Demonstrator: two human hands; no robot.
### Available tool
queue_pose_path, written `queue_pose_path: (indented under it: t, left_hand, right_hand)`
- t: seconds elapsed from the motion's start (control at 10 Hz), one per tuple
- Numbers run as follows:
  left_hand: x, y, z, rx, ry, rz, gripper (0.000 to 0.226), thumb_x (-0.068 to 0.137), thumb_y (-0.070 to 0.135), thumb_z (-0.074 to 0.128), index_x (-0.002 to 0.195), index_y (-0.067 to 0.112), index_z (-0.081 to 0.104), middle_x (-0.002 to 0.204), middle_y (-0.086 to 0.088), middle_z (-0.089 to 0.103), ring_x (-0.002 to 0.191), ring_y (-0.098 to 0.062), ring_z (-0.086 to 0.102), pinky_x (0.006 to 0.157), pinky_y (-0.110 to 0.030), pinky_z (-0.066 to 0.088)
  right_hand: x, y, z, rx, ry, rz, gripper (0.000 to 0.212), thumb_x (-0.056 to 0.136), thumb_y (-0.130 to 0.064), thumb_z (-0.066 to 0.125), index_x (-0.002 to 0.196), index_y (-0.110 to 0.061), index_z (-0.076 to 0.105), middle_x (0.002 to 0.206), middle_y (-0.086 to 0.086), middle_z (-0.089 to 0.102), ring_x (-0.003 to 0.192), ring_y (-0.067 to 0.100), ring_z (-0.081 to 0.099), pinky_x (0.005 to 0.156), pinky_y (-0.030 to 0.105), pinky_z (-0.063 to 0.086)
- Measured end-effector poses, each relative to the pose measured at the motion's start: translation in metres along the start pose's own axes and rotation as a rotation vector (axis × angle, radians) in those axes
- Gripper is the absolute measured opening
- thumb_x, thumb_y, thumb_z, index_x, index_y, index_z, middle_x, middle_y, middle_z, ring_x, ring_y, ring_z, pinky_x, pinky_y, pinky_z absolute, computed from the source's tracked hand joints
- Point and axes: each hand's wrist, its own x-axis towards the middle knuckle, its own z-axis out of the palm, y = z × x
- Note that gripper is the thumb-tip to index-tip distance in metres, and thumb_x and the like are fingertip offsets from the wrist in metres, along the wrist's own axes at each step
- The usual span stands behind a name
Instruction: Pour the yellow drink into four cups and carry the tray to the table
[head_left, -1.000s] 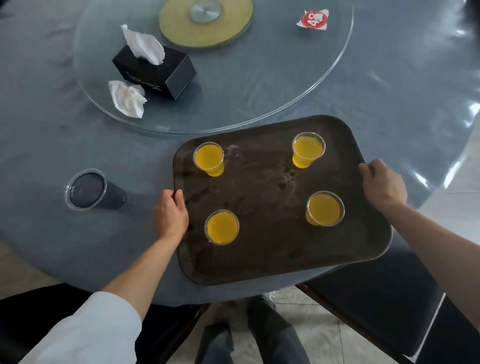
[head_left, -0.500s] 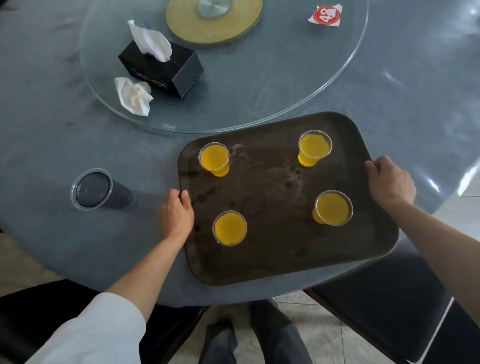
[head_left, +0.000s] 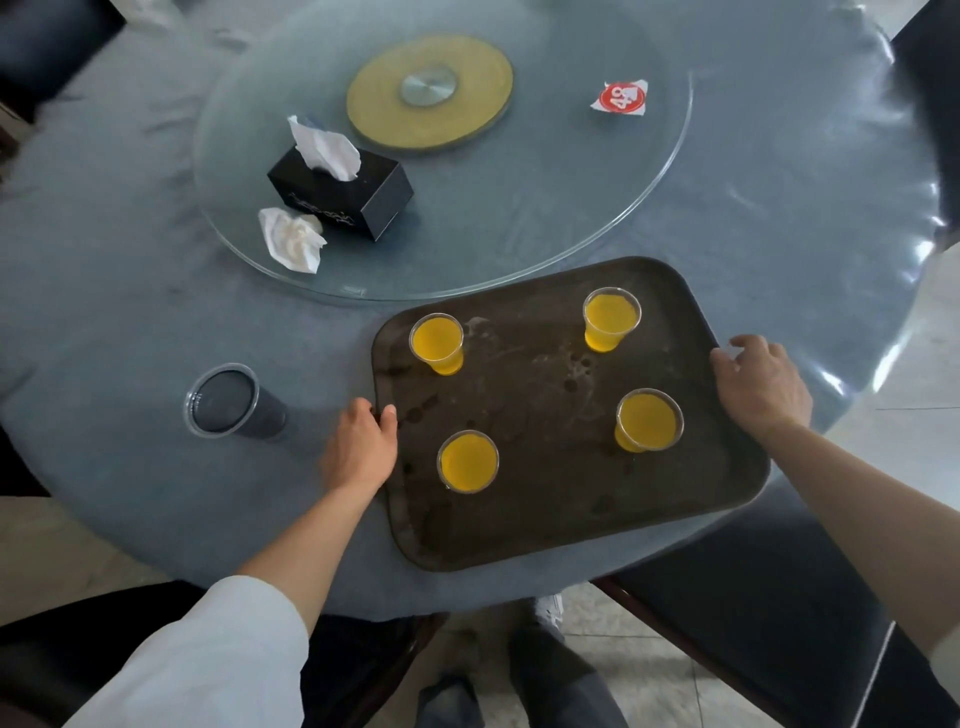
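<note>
The dark brown tray (head_left: 535, 405) lies flat on the round grey-blue table (head_left: 130, 312), near its front edge. Several clear cups of yellow drink stand upright on it: one far left (head_left: 437, 343), one far right (head_left: 611, 318), one near right (head_left: 649, 420), one near left (head_left: 467, 461). My left hand (head_left: 358, 447) holds the tray's left rim, thumb over the edge. My right hand (head_left: 761, 384) holds the right rim, fingers curled loosely around it.
An empty clear cup (head_left: 223, 400) stands left of the tray. The glass turntable (head_left: 519, 208) behind carries a black tissue box (head_left: 343, 195), a crumpled tissue (head_left: 291, 244) and a red-and-white packet (head_left: 621, 97). A black chair (head_left: 779, 597) stands under the table's front right.
My view has pulled back and tilted up, showing more of the turntable. The tray, cups and both hands keep their places on the table.
</note>
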Motion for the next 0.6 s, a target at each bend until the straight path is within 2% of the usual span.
queue_pose_path:
  t: [0.2, 0.4, 0.6]
  left_hand:
    - [-0.012, -0.002, -0.018, 0.048, 0.021, 0.114, 0.05, 0.1, 0.048, 0.035, 0.132, 0.012, 0.047, 0.133, -0.015, 0.051, 0.118, -0.034, 0.052, 0.084, -0.048, 0.047]
    - [-0.022, -0.011, -0.05, -0.061, -0.012, 0.294, 0.049, 0.098, 0.049, 0.038, 0.134, 0.016, 0.046, 0.136, -0.014, 0.05, 0.122, -0.034, 0.05, 0.093, -0.048, 0.046]
    - [-0.029, -0.018, -0.076, -0.216, 0.043, 0.457, 0.045, 0.098, 0.045, 0.045, 0.13, 0.014, 0.051, 0.129, -0.011, 0.053, 0.12, -0.031, 0.052, 0.093, -0.044, 0.044]
  right_hand:
    - [-0.028, 0.005, -0.014, 0.005, 0.017, -0.031, 0.056, 0.102, -0.051, 0.042, 0.148, -0.02, 0.045, 0.15, 0.012, 0.049, 0.137, 0.037, 0.046, 0.105, 0.058, 0.046]
    - [-0.091, 0.005, -0.039, 0.069, 0.067, -0.061, 0.058, 0.102, -0.05, 0.045, 0.152, -0.021, 0.041, 0.157, 0.01, 0.042, 0.144, 0.036, 0.035, 0.111, 0.058, 0.036]
    - [-0.144, 0.001, -0.054, 0.206, 0.179, -0.107, 0.056, 0.101, -0.049, 0.049, 0.15, -0.023, 0.043, 0.155, 0.008, 0.045, 0.14, 0.033, 0.043, 0.111, 0.056, 0.04]
